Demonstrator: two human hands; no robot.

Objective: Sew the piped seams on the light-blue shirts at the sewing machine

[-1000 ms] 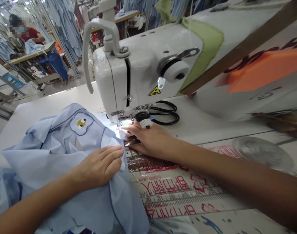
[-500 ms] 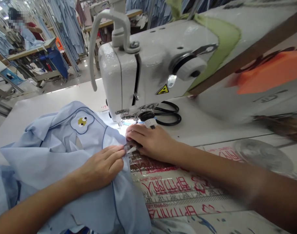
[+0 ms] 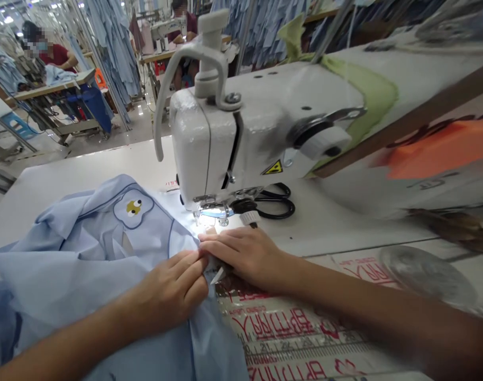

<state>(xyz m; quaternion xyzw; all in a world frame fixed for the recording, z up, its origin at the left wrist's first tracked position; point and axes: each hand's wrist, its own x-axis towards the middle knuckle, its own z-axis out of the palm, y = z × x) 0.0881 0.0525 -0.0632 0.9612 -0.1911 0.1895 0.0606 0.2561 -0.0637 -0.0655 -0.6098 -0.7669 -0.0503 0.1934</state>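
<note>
- Well, the light blue shirt (image 3: 78, 270) lies bunched on the white sewing bench (image 3: 86, 169), its navy-piped edge running up to the presser foot (image 3: 211, 208) of the white sewing machine (image 3: 221, 143).
- The left grip (image 3: 170, 293) is curled closed on the cloth, fingers gathering the fold.
- The right grip (image 3: 241, 254) lies nearly flat, fingers together against the same edge, touching the left fingertips; whether it pinches, I cannot tell.
- The cloth looks light, soft and thin, so it probably slips and bunches easily; the firmest hold seems to be at the piped edge, close to the foot.
- Black-handled scissors (image 3: 275, 203) lie just behind the right grip.
</note>
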